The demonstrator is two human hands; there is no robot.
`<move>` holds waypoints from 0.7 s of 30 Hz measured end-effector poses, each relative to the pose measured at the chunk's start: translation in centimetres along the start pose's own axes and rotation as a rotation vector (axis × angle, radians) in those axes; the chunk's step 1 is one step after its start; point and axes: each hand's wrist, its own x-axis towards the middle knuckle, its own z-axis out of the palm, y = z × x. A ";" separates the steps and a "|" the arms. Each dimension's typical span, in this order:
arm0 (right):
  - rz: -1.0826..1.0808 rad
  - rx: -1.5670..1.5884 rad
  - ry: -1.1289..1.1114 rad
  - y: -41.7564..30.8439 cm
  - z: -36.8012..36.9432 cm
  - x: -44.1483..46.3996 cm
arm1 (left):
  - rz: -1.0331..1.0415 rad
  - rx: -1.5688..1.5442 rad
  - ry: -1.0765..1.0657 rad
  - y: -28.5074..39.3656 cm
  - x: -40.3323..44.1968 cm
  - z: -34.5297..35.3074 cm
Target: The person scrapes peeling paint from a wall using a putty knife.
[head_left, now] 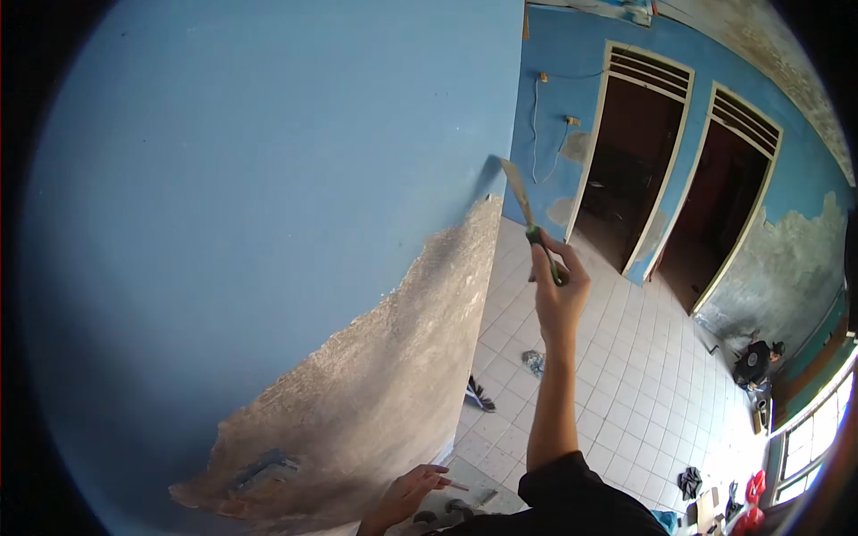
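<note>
Plainly, the right hand [564, 291] is closed around the green-and-black handle of a scraper [517, 188], its blade pointing up and away from the fingers; the blade's tip stands above and left of that hand, beside the edge of the blue wall [268, 179], though whether it touches the paint I cannot tell; below and left of the right hand, a bare patch [384, 375] spreads down the wall toward the left hand [409, 497]; that one sits low, beside the patch's lower end, fingers stretched out, with a thin pale stick [458, 487] at their tips, and I cannot tell whether they grip it; beyond the right hand lie a tiled floor [617, 357] and two doorways [626, 161].
</note>
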 end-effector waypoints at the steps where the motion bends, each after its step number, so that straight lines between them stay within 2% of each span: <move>1: 0.002 0.004 0.000 -0.3 -0.8 -0.9 | -0.002 0.003 0.003 0.1 -0.3 -0.1; 4: 0.074 -0.139 -0.042 0.2 -3.4 -5.4 | -0.006 0.116 0.039 -0.2 -0.9 -0.7; 6: 0.147 -0.115 -0.118 0.6 -3.4 -7.3 | 0.145 0.297 0.048 -1.2 -1.2 -1.1; 7: 0.046 -0.185 -0.095 1.5 -1.6 -5.9 | 0.149 0.293 0.054 -0.8 -0.8 -1.1; 9: -0.116 -0.299 0.027 1.8 2.3 -2.4 | -0.033 -0.046 0.050 0.0 -0.9 -0.5; 10: -0.068 -0.174 0.033 1.4 2.4 -0.4 | -0.032 -0.044 0.056 -0.2 -0.8 -0.3; 12: 0.040 0.063 0.042 -0.9 1.5 0.5 | 0.118 0.148 0.036 -0.7 -0.2 -0.2; 13: 0.028 0.027 0.033 -1.2 0.3 -0.7 | 0.118 0.154 0.047 0.6 -0.2 0.0; 14: 0.073 -0.055 -0.019 -1.3 -1.4 -2.4 | -0.150 0.130 0.076 2.8 -0.3 0.4; 15: 0.022 -0.075 -0.008 -0.1 -2.5 -4.3 | -0.416 0.104 0.104 4.0 -0.3 0.3; 16: 0.095 -0.162 -0.069 0.2 -3.9 -6.3 | 0.036 0.205 0.013 0.1 -1.3 -0.5; 17: 0.088 -0.162 -0.072 0.7 -3.4 -6.5 | 0.042 0.202 0.016 -1.7 -1.2 -0.8; 18: 0.027 -0.184 -0.137 1.6 -2.4 -6.9 | 0.011 0.057 0.024 -3.5 -0.9 -0.9; 20: -0.049 -0.191 -0.104 2.2 0.4 -6.3 | -0.044 -0.099 0.019 -3.0 -1.2 -0.3; 21: -0.073 -0.171 -0.005 1.8 2.3 -4.1 | -0.029 -0.032 0.034 -0.5 -1.2 -0.4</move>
